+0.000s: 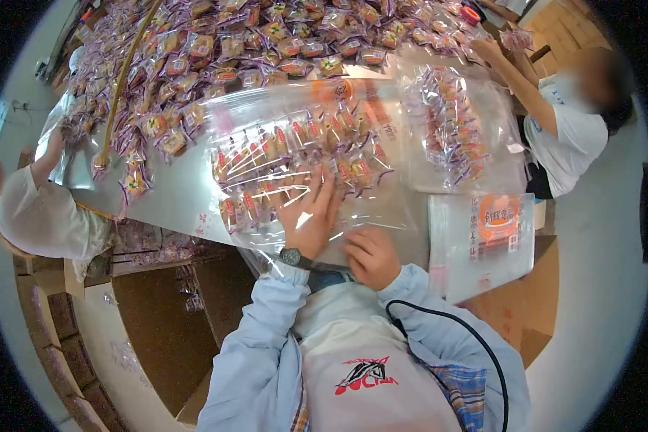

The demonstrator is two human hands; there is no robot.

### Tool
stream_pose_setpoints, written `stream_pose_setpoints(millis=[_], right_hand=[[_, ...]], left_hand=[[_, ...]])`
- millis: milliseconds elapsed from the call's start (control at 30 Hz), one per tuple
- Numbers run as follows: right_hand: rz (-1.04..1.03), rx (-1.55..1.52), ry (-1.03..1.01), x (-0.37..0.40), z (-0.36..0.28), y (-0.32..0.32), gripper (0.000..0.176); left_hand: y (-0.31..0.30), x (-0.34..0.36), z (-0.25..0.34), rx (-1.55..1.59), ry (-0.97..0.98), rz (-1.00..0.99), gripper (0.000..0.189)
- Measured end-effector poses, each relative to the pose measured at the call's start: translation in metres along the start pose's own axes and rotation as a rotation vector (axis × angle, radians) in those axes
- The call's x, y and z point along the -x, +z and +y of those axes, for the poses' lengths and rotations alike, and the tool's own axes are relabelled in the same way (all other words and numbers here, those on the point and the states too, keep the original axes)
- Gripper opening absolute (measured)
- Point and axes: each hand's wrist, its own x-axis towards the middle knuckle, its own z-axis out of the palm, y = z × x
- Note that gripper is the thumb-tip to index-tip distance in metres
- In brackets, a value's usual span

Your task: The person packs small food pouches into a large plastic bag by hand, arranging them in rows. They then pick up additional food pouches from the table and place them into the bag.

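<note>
A large clear plastic bag (381, 209) lies flat before me, with rows of small wrapped snack packs (295, 137) inside. My left hand (309, 209) reaches inside or under the clear film, its fingers spread over the lower row of packs; a dark watch is on its wrist. Near the bag's front edge, my right hand (371, 255) has its fingers curled at the film; what they hold, if anything, is hidden. Right of this bag is another clear bag (500, 137) with packs in it. A stack of flat printed bags (515, 241) rests at the right table edge.
Many loose wrapped packs (223, 47) cover the back of the table (173, 205). One person (576, 137) works at the right, another person (39, 209) at the left. Open cardboard boxes (158, 317) stand below the front edge. A black cable (475, 331) crosses my right sleeve.
</note>
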Motion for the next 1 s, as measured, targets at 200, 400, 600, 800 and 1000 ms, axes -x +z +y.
stream_pose_setpoints(millis=[200,400,600,800,1000], right_hand=[[-0.014,0.126,0.125,-0.006,-0.008,-0.007,0.049],[0.069,0.155,0.320,-0.027,0.005,0.002,0.074],[-0.048,0.058,0.466,-0.049,0.018,0.002,0.084],[-0.036,0.046,0.390,-0.054,0.034,0.005,0.083],[-0.089,-0.011,0.335,-0.039,0.009,-0.012,0.071]], left_hand=[[0.006,0.003,0.002,0.046,-0.054,0.003,0.047],[0.039,0.010,-0.005,0.049,-0.058,0.102,0.043],[0.022,0.003,-0.003,-0.022,-0.027,0.112,0.034],[0.025,0.000,0.003,-0.011,-0.066,0.103,0.031],[-0.001,0.013,0.003,-0.015,0.017,0.040,0.046]])
